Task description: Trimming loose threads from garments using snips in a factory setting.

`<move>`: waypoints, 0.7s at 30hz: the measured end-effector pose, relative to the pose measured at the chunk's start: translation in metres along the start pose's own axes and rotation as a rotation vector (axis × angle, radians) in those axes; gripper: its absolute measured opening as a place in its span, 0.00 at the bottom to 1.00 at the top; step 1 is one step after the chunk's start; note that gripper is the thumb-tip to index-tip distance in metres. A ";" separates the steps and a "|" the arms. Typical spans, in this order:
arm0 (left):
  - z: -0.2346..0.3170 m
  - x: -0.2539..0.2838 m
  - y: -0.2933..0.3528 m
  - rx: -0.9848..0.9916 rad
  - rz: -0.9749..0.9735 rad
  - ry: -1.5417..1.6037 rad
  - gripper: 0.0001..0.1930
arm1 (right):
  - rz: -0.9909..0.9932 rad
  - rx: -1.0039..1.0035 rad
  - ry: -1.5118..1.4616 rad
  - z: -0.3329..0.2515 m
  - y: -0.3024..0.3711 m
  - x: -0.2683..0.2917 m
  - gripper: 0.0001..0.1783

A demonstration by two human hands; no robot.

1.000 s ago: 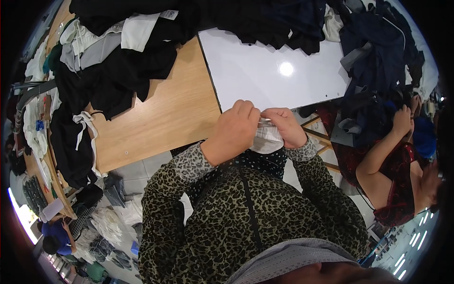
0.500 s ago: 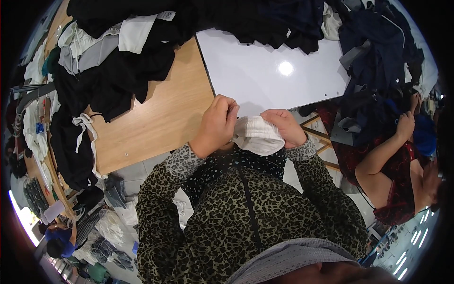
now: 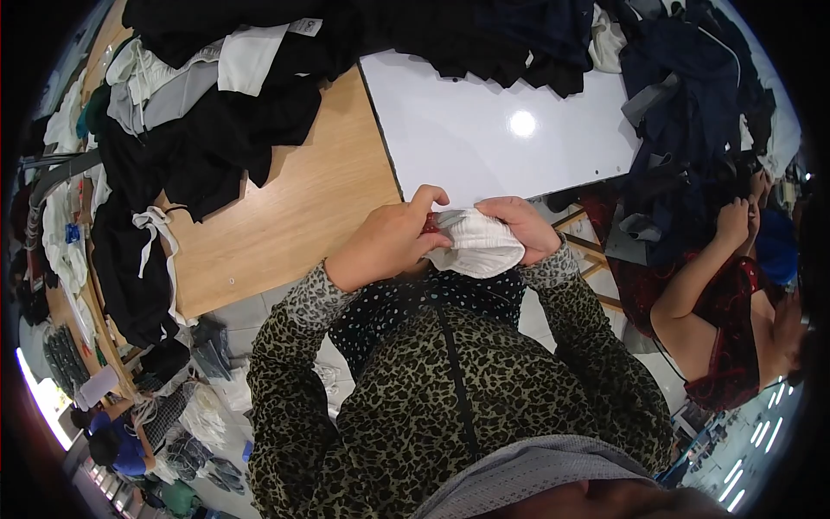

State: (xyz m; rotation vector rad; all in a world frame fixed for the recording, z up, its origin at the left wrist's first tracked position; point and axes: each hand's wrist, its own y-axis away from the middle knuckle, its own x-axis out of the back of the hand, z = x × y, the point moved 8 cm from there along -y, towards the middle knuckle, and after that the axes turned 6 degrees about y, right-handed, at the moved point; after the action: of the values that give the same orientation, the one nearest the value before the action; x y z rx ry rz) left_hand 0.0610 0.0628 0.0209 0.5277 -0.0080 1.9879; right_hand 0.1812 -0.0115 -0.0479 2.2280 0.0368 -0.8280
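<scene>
Only the head view to go on here. The white gathered cloth (image 3: 491, 246) is up in the air between the two hands, in front of the body and just off the near table edge. The right hand (image 3: 529, 229) has its upper corner pinched, thumb against fingers, no gap I can make out. The left hand (image 3: 385, 238) is curled round a small red-handled tool (image 3: 430, 226) with a grey metal blade lying along the cloth's left end — can't tell if those fingertips have fabric too.

Handling-wise I'd guess light, soft and floppy, stretchy along the ribbed band, not slippery or fragile, though a blade that close could nick it. I'd take hold at the thick gathered edge, right where the right hand is, since the looser lower part would just fold.

Textures: fine puckers up top, smoother rounded flap below. Just beyond the grip there's a glossy white tabletop (image 3: 484, 130); left of it, a pale wood-grain one (image 3: 285, 229) — limp black garments (image 3: 246, 130) heaped on its far side.
</scene>
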 end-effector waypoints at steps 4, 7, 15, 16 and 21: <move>0.006 -0.003 -0.003 -0.058 -0.004 -0.053 0.22 | 0.021 0.031 0.003 -0.005 0.004 -0.003 0.13; 0.005 -0.004 -0.005 -0.060 -0.003 -0.069 0.22 | 0.027 0.029 0.016 -0.008 0.005 -0.006 0.12; 0.008 -0.003 -0.008 -0.056 0.007 -0.073 0.21 | 0.038 0.039 0.066 -0.009 0.004 -0.005 0.12; 0.008 -0.003 -0.008 -0.056 0.006 -0.066 0.21 | 0.039 0.040 0.066 -0.010 0.004 -0.005 0.12; 0.009 -0.004 -0.009 -0.079 -0.002 -0.083 0.21 | 0.042 0.031 0.094 -0.011 0.004 -0.005 0.12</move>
State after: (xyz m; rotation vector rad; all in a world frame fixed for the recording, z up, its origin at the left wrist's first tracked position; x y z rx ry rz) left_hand 0.0738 0.0614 0.0259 0.5582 -0.1362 1.9544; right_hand 0.1845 -0.0060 -0.0372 2.2877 0.0222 -0.7057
